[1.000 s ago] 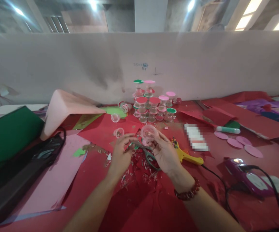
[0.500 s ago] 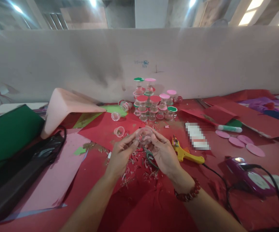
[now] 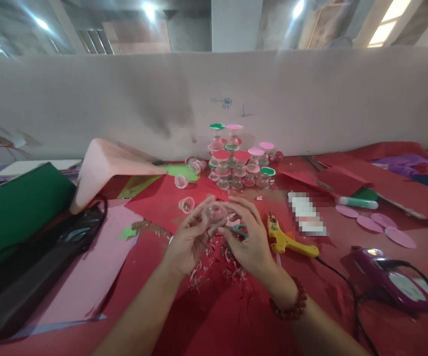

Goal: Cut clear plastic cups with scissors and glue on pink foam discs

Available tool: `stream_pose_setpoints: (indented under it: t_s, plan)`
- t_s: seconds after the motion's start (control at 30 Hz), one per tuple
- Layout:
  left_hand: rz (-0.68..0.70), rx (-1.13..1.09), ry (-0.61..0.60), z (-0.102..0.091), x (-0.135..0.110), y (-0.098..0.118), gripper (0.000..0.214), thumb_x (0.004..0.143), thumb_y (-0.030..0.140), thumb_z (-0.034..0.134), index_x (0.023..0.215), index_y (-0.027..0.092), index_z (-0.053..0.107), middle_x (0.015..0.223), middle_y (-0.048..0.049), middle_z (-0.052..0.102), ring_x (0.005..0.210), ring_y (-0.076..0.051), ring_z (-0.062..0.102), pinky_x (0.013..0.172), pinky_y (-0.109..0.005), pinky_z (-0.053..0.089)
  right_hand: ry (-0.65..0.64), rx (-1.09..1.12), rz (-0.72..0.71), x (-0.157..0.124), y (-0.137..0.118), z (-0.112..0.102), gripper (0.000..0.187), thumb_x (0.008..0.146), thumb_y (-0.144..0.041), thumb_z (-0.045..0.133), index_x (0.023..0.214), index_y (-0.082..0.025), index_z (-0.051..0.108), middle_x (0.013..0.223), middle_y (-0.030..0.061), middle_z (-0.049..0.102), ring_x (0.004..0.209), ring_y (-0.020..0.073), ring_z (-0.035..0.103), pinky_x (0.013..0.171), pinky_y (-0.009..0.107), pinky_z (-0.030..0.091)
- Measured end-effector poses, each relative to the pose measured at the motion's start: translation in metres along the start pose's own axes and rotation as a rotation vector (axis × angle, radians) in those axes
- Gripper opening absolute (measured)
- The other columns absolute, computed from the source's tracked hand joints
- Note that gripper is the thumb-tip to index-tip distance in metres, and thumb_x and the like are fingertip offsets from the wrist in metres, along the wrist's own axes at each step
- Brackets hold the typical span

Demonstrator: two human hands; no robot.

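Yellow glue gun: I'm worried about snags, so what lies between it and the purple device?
In the head view, a black cord crosses the red surface between the glue gun and purple device.

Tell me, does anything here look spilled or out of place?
Yes: thin scraps lie strewn over the red surface below the left hand and right hand, looking spilled. Left of the neatly stacked clear plastic cups, a loose cup appears tipped over, unlike the stacked ones.
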State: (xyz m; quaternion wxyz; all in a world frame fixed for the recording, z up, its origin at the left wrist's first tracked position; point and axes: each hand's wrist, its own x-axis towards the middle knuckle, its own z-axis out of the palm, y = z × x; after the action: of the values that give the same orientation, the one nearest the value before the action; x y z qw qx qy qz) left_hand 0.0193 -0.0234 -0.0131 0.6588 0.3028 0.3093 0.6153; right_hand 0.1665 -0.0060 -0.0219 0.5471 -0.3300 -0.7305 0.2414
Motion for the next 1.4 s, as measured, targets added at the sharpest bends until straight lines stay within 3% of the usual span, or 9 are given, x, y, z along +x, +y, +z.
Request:
stream_pose_setpoints:
  t_s: [0.1, 0.23, 0.4, 0.7, 0.9, 1.4]
  plan:
    - [-0.005, 0.033, 0.011, 0.0000, -0.0001, 0.0000, 0.047, 0.075, 0.014, 0.067, 0.119, 0.027, 0.060, 0.112, -0.0029, 0.066, 0.102, -0.018, 0.063, 0.088, -0.028, 0.049, -0.019, 0.061, 0.070, 0.0019, -0.0021, -0.0017, 0.043, 0.080, -0.019, 0.061, 0.122, -0.028, 0.056, 0.123, 0.0085, 0.051, 0.110, 0.0214, 0.053, 0.085, 0.035, 0.051]
    - [-0.002, 0.075, 0.030, -0.0003, 0.0001, -0.0022, 0.049, 0.072, 0.014, 0.069, 0.118, 0.029, 0.060, 0.110, -0.0016, 0.067, 0.101, -0.015, 0.063, 0.090, -0.026, 0.047, 0.024, 0.052, 0.066, 0.0036, -0.0015, -0.0022, 0.038, 0.081, -0.018, 0.062, 0.116, -0.032, 0.062, 0.112, 0.0056, 0.058, 0.106, 0.0198, 0.054, 0.092, 0.037, 0.046]
    - [-0.003, 0.088, 0.078, 0.0022, -0.0009, -0.0011, 0.047, 0.071, 0.016, 0.070, 0.116, 0.025, 0.062, 0.108, -0.0030, 0.068, 0.096, -0.014, 0.063, 0.085, -0.024, 0.048, 0.060, 0.065, 0.058, 0.0025, -0.0006, 0.0006, 0.035, 0.081, -0.016, 0.063, 0.111, -0.033, 0.066, 0.104, 0.0044, 0.063, 0.097, 0.0182, 0.059, 0.087, 0.034, 0.049]
    - [0.138, 0.147, 0.182, 0.0012, 0.0014, -0.0031, 0.045, 0.061, 0.009, 0.075, 0.102, 0.025, 0.068, 0.084, 0.0024, 0.068, 0.075, -0.008, 0.059, 0.072, -0.018, 0.046, 0.073, 0.050, 0.014, -0.0023, 0.0012, 0.0053, 0.034, 0.083, -0.016, 0.059, 0.111, -0.033, 0.066, 0.100, 0.0042, 0.065, 0.092, 0.0173, 0.061, 0.083, 0.033, 0.051]
    - [0.116, 0.135, 0.158, 0.0031, 0.0000, -0.0012, 0.043, 0.062, 0.011, 0.075, 0.102, 0.024, 0.068, 0.073, 0.0039, 0.063, 0.067, -0.006, 0.055, 0.068, -0.017, 0.045, 0.098, 0.083, 0.042, -0.0021, -0.0023, 0.0037, 0.027, 0.083, -0.019, 0.060, 0.104, -0.032, 0.069, 0.096, 0.0041, 0.066, 0.089, 0.0186, 0.061, 0.082, 0.035, 0.051]
    - [0.102, 0.244, 0.106, 0.0060, -0.0034, -0.0061, 0.046, 0.064, 0.009, 0.073, 0.106, 0.024, 0.066, 0.073, 0.0040, 0.062, 0.066, -0.005, 0.053, 0.067, -0.016, 0.045, 0.170, 0.058, 0.051, -0.0002, -0.0055, -0.0002, 0.015, 0.084, -0.016, 0.059, 0.084, -0.026, 0.070, 0.083, 0.0024, 0.065, 0.080, 0.0165, 0.061, 0.075, 0.031, 0.049]
